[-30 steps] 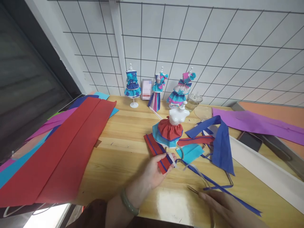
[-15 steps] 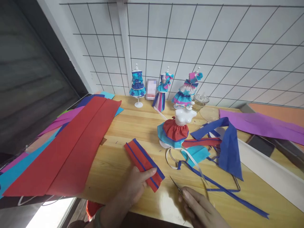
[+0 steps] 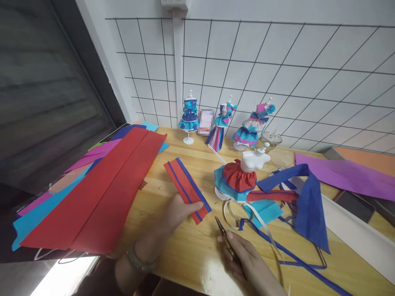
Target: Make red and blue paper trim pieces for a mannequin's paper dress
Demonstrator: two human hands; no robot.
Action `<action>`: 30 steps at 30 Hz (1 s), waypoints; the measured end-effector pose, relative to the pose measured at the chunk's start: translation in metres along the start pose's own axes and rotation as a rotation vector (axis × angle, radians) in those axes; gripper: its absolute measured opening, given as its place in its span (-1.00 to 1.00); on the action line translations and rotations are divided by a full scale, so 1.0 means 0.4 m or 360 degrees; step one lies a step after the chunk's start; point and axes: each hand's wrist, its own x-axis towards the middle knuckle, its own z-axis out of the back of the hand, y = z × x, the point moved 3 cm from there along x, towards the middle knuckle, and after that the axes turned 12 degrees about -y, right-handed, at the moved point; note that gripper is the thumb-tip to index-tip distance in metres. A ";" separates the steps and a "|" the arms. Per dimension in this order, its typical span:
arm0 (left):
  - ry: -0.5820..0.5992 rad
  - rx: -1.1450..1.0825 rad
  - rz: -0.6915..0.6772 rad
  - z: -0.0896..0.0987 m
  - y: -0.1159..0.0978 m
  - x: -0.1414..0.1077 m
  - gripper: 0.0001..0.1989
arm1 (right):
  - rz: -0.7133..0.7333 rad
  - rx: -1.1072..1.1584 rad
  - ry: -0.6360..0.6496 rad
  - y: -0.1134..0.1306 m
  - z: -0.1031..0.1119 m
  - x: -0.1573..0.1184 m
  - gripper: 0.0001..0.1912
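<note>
My left hand (image 3: 179,214) grips a red strip (image 3: 186,183) with dark blue stripes at its lower end, thumb on top. The strip slants away across the table. In my right hand (image 3: 243,257) is a small pair of scissors (image 3: 222,231), slim points toward the strip but apart from it; the fingers hide the handles. Beyond stands a white mini dress form (image 3: 253,159) in a ruffled red skirt (image 3: 238,176) over a light blue layer (image 3: 222,183). Right of it lie a blue cloth piece (image 3: 311,213), a light blue piece (image 3: 264,209) and a narrow blue ribbon (image 3: 296,257).
Red sheets (image 3: 101,189) cover other coloured sheets at the left. Three dressed mini forms, among them a blue one (image 3: 189,115), stand by the gridded wall (image 3: 253,49). A glass bowl (image 3: 272,139) sits behind. Purple material (image 3: 342,174) and a white strip (image 3: 358,234) lie right.
The view has shifted, so the scene sits lower and further right. My left hand has moved the red strip away from me, and the scissors' points now show slightly parted.
</note>
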 end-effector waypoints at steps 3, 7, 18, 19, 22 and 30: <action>0.0132 0.0055 -0.0073 -0.002 -0.023 0.047 -0.53 | 0.0097 0.0061 -0.0009 0.026 -0.025 0.016 -0.49; 0.0201 0.0033 -0.0053 0.000 -0.007 0.089 -0.50 | 0.0089 0.0156 -0.0004 0.023 -0.052 0.044 -0.49; 0.0243 0.0007 0.0119 0.006 0.020 0.093 -0.52 | 0.0090 0.0242 0.0044 0.004 -0.067 0.084 -0.54; 0.0241 0.0000 0.0135 0.006 0.019 0.091 -0.52 | 0.0085 0.0247 0.0051 0.006 -0.070 0.084 -0.54; 0.0264 0.0002 0.0139 0.003 0.019 0.080 -0.53 | 0.0090 0.0273 0.0068 0.010 -0.080 0.085 -0.56; 0.0311 -0.0065 0.0180 -0.004 0.023 0.067 -0.56 | 0.0120 0.0179 0.0036 0.022 -0.088 0.082 -0.54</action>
